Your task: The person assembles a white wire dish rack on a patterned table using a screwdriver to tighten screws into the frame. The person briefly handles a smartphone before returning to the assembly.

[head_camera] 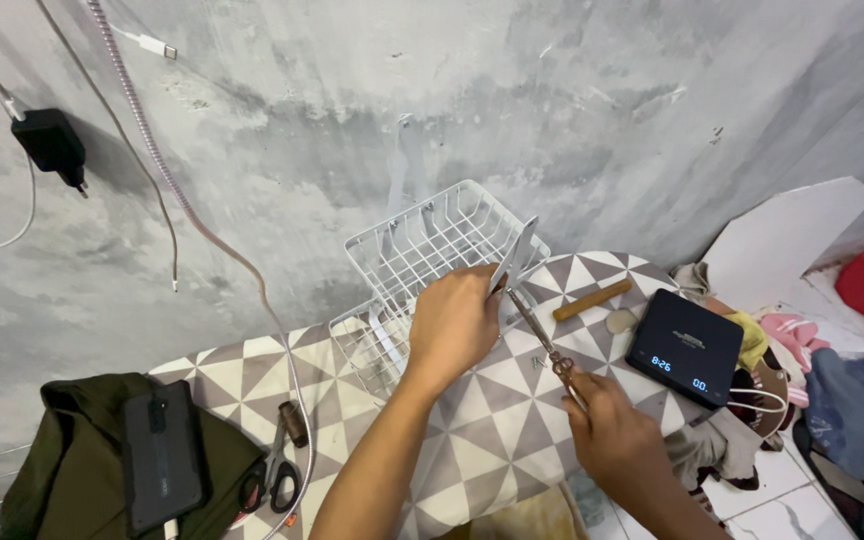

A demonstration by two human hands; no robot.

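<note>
Wire rack, white and coated, is sitting at the far edge of the table, close against the grey wall; it is tipped, with one grid panel standing up toward the wall and a lower section lying on the triangle-patterned cloth. I am gripping the rack's near rim with my left hand, fingers closed around the frame beside a flat white bracket that rises from it. My right hand is clamped on the handle end of a thin metal tool, whose tip I am pointing up at the bracket's foot. I am judging the step as working on the joint between bracket and rim. The next move is calling for a steady left-hand hold and a fine, controlled push or turn from the right; whether the tip is seated I cannot tell. Wires are looking straight and unbroken, the coating clean.
</note>
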